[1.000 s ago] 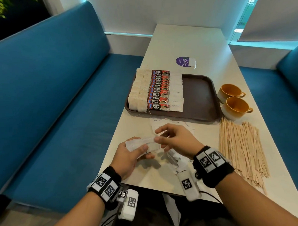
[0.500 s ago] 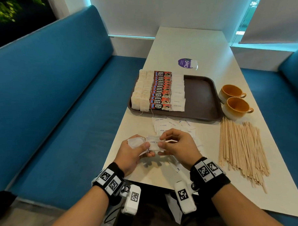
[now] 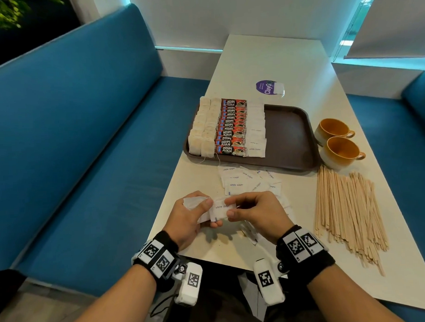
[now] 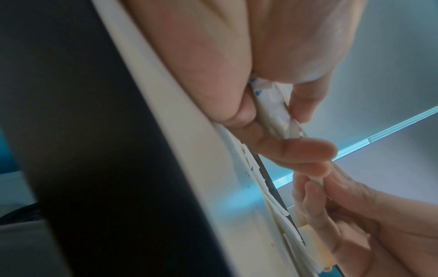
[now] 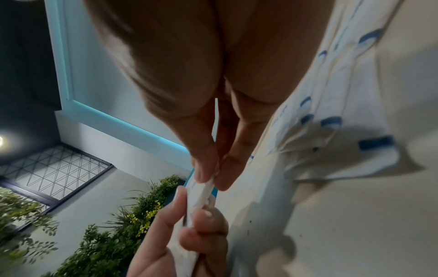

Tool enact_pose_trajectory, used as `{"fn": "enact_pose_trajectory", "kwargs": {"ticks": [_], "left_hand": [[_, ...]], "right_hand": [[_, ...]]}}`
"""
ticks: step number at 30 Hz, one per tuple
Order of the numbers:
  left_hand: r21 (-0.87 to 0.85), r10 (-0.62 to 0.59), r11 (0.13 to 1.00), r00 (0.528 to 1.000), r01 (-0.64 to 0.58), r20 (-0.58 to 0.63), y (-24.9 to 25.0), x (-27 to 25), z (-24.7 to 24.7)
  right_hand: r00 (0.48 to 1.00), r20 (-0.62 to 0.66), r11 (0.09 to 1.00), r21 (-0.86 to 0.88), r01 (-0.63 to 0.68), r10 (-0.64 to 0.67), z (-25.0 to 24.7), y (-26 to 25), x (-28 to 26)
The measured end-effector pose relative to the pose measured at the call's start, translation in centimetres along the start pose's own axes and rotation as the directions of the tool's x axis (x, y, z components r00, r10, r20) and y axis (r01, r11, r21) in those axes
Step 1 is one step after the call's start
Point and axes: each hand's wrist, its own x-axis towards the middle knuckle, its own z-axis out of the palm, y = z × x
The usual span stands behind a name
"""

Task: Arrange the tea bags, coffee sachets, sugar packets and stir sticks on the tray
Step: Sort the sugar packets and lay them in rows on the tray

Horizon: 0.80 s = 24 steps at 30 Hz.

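Left hand (image 3: 191, 217) and right hand (image 3: 256, 213) pinch sugar packets (image 3: 219, 208) over the table (image 3: 263, 55), near the tray (image 3: 287, 131)

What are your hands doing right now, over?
Left hand and right hand both pinch sugar packets. Tray part filled. Stir sticks untouched on table. Nothing in the way.

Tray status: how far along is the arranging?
Done: the tray holds rows of tea bags, coffee sachets and some sugar packets; its right half is bare. In hand: left hand and right hand together grip a small stack of sugar packets. Left: loose sugar packets on the table, and all stir sticks, off the tray.
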Motion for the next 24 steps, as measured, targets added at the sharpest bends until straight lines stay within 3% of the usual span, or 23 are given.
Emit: {"fn": "enact_pose_trajectory", "kwargs": {"ticks": [6, 13, 18, 24], "left_hand": [[-0.054, -0.007, 0.998, 1.0, 0.006, -0.017, 0.1, 0.0, 0.0], [0.052, 0.032, 0.998, 0.999, -0.032, 0.002, -0.1, -0.1, 0.0], [0.0, 0.05, 0.999, 0.999, -0.05, 0.006, -0.5, 0.4, -0.4], [-0.109, 0.071, 0.992, 0.994, -0.063, 0.077, -0.7, 0.7, -0.9]], "right_hand": [[1.0, -0.014, 1.0, 0.0, -0.005, 0.005, 0.1, 0.3, 0.3], [0.997, -0.05, 0.998, 0.008, 0.055, -0.054, -0.6, 0.5, 0.4], [0.994, -0.041, 0.995, 0.02, 0.099, -0.098, -1.2, 0.1, 1.0], [0.958, -0.235, 0.985, 0.001, 0.172, -0.167, -5.0, -2.8, 5.3]]}}
